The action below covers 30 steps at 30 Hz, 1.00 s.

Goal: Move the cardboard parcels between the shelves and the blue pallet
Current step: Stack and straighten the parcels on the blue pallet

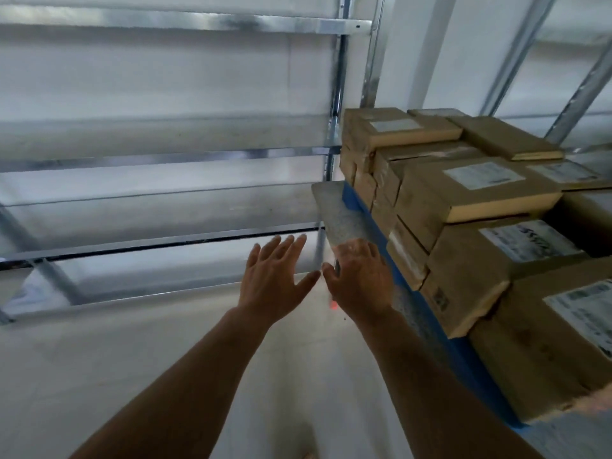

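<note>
Reaching forward with fingers spread and nothing held, the left hand [275,276] and right hand [359,279] hover side by side. The cardboard parcels [463,207] sit stacked on the blue pallet [463,356] just right of the right hand — the nearer one. The shelves [159,160] ahead are blurred.

This place looks like a storeroom or small warehouse. On the left stand bare galvanized metal shelves [172,160] against a white wall [149,77]. On the right, cardboard parcels [463,193] with shipping labels [482,175] are stacked on a blue pallet [463,356].
</note>
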Motion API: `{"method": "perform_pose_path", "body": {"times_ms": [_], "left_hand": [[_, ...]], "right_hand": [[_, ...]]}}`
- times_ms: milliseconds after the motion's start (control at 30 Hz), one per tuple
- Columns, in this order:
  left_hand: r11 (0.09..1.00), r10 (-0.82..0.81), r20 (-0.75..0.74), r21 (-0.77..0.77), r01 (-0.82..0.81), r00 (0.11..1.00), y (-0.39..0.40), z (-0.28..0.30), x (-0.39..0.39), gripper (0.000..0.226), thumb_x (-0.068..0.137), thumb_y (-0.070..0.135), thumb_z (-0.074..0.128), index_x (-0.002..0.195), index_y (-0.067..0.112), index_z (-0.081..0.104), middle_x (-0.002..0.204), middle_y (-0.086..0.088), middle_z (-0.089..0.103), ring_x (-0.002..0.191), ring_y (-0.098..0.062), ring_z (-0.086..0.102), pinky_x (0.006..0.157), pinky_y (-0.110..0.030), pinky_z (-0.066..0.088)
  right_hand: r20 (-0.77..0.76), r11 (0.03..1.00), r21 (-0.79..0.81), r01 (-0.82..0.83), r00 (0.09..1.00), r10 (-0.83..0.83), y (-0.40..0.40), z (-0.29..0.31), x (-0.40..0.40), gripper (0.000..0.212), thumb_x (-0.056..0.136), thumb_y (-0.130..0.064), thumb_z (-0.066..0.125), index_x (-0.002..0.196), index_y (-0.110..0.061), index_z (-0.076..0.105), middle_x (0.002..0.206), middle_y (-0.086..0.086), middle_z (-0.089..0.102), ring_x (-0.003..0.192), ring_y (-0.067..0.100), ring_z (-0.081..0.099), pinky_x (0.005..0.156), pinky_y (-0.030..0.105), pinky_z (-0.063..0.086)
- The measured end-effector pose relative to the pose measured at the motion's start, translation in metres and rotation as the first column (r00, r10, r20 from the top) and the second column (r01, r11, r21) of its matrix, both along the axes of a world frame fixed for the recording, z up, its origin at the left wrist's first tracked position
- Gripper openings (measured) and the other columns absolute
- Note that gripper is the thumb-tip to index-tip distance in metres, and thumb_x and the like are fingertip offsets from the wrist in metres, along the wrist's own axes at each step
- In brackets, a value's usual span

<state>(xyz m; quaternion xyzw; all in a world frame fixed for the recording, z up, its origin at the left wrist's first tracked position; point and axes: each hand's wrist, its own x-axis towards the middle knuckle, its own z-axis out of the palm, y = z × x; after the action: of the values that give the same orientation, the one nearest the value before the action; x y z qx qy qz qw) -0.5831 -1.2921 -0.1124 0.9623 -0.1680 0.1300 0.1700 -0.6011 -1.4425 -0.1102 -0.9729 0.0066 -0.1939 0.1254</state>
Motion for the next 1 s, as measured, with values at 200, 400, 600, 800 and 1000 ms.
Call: {"method": "perform_pose_path", "body": {"times_ms": [200,400,600,800,1000], "left_hand": [[0.995,-0.096,0.037,0.01,0.096,0.995,-0.036,0.022,0.111,0.072,0.088,0.058,0.046,0.147,0.022,0.025,0.152,-0.001,0.03,0.142,-0.02,0.02,0.118,-0.041,0.012],[0.991,-0.133,0.013,0.022,0.133,0.991,-0.052,0.012,0.185,0.07,0.09,0.057,0.043,0.147,0.023,0.023,0.152,-0.002,0.03,0.142,-0.02,0.02,0.117,-0.042,0.015],[0.981,-0.195,0.005,0.007,0.195,0.981,-0.059,0.0,0.25,0.07,0.089,0.059,0.04,0.147,0.024,0.024,0.152,-0.003,0.031,0.142,-0.021,0.022,0.116,-0.041,0.012],[0.955,-0.298,-0.013,0.008,0.298,0.955,-0.062,-0.006,0.321,0.07,0.089,0.06,0.04,0.147,0.023,0.024,0.153,-0.002,0.029,0.142,-0.02,0.021,0.116,-0.041,0.012],[0.886,-0.462,0.0,-0.026,0.462,0.887,-0.058,0.008,0.405,0.069,0.09,0.054,0.046,0.146,0.02,0.027,0.151,-0.003,0.033,0.14,-0.021,0.025,0.114,-0.04,0.016]], "right_hand": [[0.064,0.997,0.003,0.08,0.995,-0.08,-0.028,0.01,0.095,0.042,0.087,-0.041,0.064,0.112,-0.008,0.064,0.113,0.015,0.063,0.106,0.03,0.059,0.09,0.041,0.047],[0.027,0.991,-0.055,0.12,0.993,-0.118,-0.049,0.006,0.162,0.039,0.093,-0.042,0.05,0.121,-0.017,0.057,0.124,0.006,0.058,0.114,0.02,0.053,0.095,0.032,0.04],[0.032,0.984,-0.048,0.171,0.985,-0.169,-0.056,0.004,0.211,0.035,0.092,-0.037,0.053,0.118,-0.016,0.061,0.121,0.007,0.059,0.111,0.02,0.054,0.09,0.03,0.043],[-0.091,0.965,-0.021,0.262,0.961,-0.263,-0.051,0.001,0.268,0.045,0.095,-0.039,0.045,0.134,-0.017,0.047,0.138,0.01,0.043,0.128,0.024,0.04,0.105,0.043,0.036],[0.087,0.849,0.013,0.528,0.845,-0.527,-0.039,0.021,0.311,0.04,0.084,-0.029,0.06,0.119,-0.009,0.058,0.115,0.013,0.057,0.107,0.03,0.05,0.087,0.039,0.041]]}}
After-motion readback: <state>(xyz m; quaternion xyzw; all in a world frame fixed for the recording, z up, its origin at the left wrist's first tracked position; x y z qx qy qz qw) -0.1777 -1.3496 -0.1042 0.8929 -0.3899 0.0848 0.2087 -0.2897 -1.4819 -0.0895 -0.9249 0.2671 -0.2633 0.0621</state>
